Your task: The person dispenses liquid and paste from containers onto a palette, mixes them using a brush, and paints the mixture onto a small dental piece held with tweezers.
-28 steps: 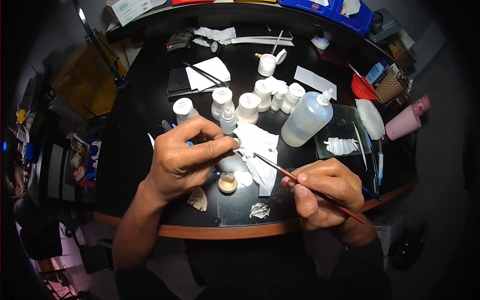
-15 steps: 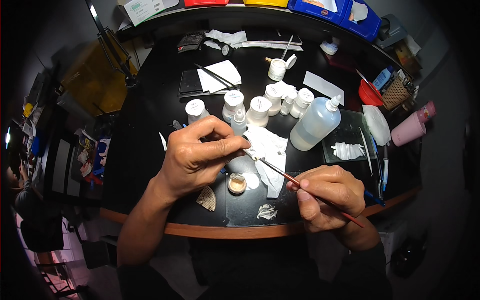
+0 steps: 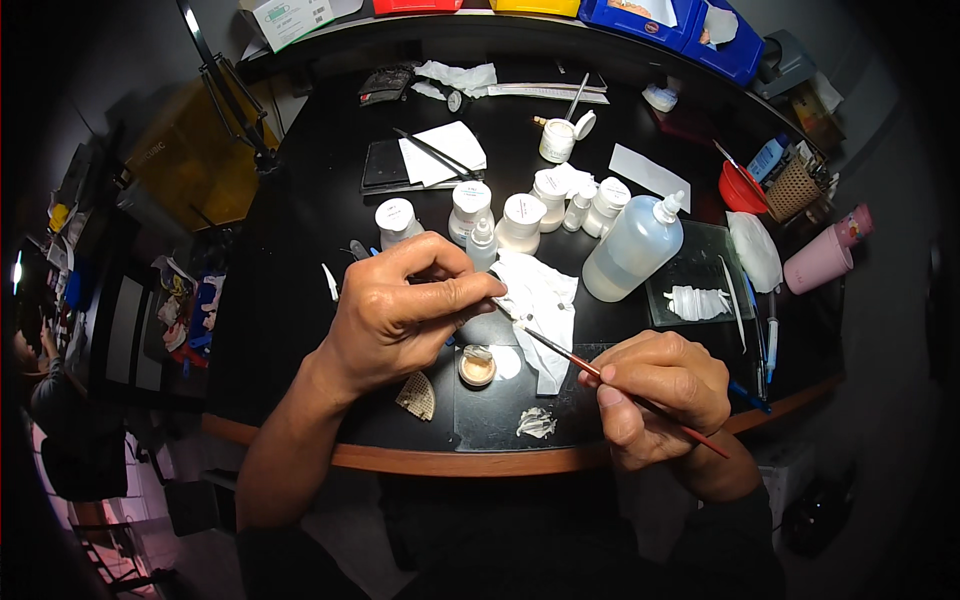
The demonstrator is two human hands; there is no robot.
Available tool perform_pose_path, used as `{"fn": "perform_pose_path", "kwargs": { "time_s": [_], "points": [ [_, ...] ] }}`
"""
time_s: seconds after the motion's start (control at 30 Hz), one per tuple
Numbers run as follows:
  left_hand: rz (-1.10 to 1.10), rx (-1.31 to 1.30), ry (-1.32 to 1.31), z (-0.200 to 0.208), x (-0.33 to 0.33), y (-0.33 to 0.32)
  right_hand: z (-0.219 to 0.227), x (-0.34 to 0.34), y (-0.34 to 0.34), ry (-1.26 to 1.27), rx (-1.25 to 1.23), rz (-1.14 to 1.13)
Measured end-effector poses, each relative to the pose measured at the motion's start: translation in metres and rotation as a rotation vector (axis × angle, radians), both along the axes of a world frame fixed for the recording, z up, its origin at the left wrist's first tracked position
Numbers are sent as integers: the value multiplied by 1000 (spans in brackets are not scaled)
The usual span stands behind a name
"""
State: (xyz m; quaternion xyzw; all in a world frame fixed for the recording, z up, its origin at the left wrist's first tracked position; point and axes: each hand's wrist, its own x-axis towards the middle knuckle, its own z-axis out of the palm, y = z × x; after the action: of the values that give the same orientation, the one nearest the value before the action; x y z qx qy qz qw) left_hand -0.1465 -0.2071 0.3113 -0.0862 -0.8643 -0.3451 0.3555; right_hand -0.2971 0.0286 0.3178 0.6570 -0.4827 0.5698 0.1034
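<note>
My left hand [image 3: 410,310] is closed in a pinch above a crumpled white tissue [image 3: 545,310]. Its fingertips hold something small that I cannot make out. From the right, my right hand [image 3: 665,395] grips a thin paintbrush [image 3: 572,357] with a reddish-brown handle, its dark tip just below and right of the left fingertips. Beneath the hands a small round pot [image 3: 477,367] of cream-coloured material stands by a glass slab. A crumpled whitish scrap [image 3: 536,423] lies near the table's front edge, and a beige textured wedge [image 3: 416,396] sits beside my left wrist.
Several lidded white jars [image 3: 521,222] and a small dropper bottle [image 3: 480,246] stand behind my hands. A large squeeze bottle [image 3: 632,248] holds clear liquid. Farther right are a glass plate [image 3: 700,255], a red bowl [image 3: 743,187] and a pink cup [image 3: 818,265]. Black tweezers [image 3: 436,152] lie on papers.
The brush tip has drawn slightly down and away from the left fingertips. Both hands keep their grips, and the whole view has shifted a little.
</note>
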Motion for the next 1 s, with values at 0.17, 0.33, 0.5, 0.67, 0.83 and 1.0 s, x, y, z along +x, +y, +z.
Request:
{"fn": "perform_pose_path", "kwargs": {
  "time_s": [0.17,0.33,0.5,0.67,0.83,1.0],
  "points": [
    [22,0,-35,0,0,2,2,0,-2,33,-13,-85],
    [60,-4,-88,0,2,4,2,3,-5,8,38,-190],
    [62,-27,-94,-1,1,3,2,5,-4,-23,90,-200],
    [67,-51,-85,1,3,4,3,6,-5,-11,103,-187],
    [54,-28,-89,0,2,3,9,5,0,60,108,-155],
    [51,-27,-87,-1,2,3,6,4,-1,83,135,-166]
  ]
}}
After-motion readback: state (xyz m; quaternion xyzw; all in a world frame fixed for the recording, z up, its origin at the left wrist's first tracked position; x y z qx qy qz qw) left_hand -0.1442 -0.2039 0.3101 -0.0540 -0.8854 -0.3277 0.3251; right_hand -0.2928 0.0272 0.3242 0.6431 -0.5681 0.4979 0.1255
